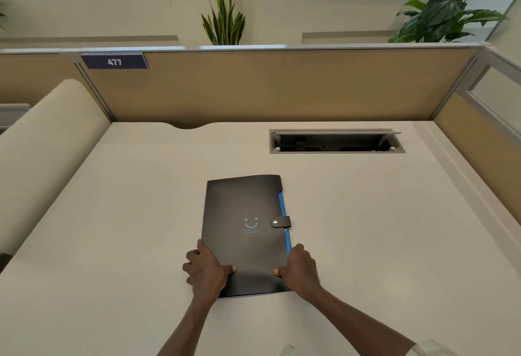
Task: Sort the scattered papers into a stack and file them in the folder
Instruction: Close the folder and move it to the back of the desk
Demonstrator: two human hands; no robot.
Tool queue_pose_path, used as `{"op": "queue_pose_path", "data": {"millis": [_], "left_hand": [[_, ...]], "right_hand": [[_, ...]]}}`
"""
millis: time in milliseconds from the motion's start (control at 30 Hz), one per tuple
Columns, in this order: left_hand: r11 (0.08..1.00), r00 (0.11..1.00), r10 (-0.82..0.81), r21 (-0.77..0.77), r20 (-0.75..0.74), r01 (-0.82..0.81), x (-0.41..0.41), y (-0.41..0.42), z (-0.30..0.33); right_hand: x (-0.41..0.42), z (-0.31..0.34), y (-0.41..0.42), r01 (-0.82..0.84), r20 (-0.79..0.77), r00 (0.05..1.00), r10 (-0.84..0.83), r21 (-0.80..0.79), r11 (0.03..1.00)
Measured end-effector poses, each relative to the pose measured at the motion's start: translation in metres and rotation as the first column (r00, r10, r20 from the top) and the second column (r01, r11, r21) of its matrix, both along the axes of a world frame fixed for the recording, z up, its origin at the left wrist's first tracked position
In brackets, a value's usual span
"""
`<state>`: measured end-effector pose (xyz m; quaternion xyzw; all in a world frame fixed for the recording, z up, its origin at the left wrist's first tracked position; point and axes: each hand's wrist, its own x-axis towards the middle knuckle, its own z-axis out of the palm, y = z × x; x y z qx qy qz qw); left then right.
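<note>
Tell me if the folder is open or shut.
Shut. The folder lies flat on the desk with its snap strap fastened over the edge; the left hand and right hand grip its near corners.

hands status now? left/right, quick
Left hand: holding the near left edge of the black folder, thumb on the cover.
Right hand: holding the folder's near right edge, thumb on the cover.

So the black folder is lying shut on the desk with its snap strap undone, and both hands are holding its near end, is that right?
Not quite. In the head view the snap strap is fastened over the cover of the black folder, not undone. The rest stands: the folder lies shut on the desk, with the left hand and right hand holding its near end.
</note>
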<state>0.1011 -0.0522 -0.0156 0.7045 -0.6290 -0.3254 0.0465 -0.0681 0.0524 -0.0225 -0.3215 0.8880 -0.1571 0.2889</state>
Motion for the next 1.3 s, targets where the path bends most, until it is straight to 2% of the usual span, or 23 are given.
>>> {"op": "queue_pose_path", "data": {"millis": [267,467,600,733,933,1300], "left_hand": [[0.995,1.000,0.007,0.098,0.002,-0.007,0.008,-0.011,0.006],[0.997,0.998,0.013,0.078,-0.068,-0.008,0.016,-0.011,0.003],[0.999,0.988,0.028,0.050,-0.151,-0.021,0.027,-0.015,-0.008],[1.000,0.976,0.015,0.008,-0.218,-0.013,0.039,-0.022,-0.016],[0.996,0.947,0.075,-0.018,-0.312,-0.085,0.037,-0.041,-0.007],[0.988,0.929,0.062,-0.107,-0.365,-0.108,0.006,-0.138,0.021]], "right_hand": [[0.004,0.002,0.002,0.029,-0.034,0.999,-0.028,0.014,0.999],[0.004,0.004,0.001,0.026,-0.026,0.999,-0.026,0.013,1.000],[-0.001,0.001,0.002,0.056,0.040,0.998,-0.056,-0.006,0.998],[-0.002,-0.003,0.007,0.073,0.056,0.996,-0.071,-0.049,0.996],[0.000,0.002,-0.005,0.066,0.053,0.997,-0.059,-0.151,0.986],[-0.032,0.037,-0.096,0.094,0.049,0.995,-0.083,-0.303,0.948]]}}
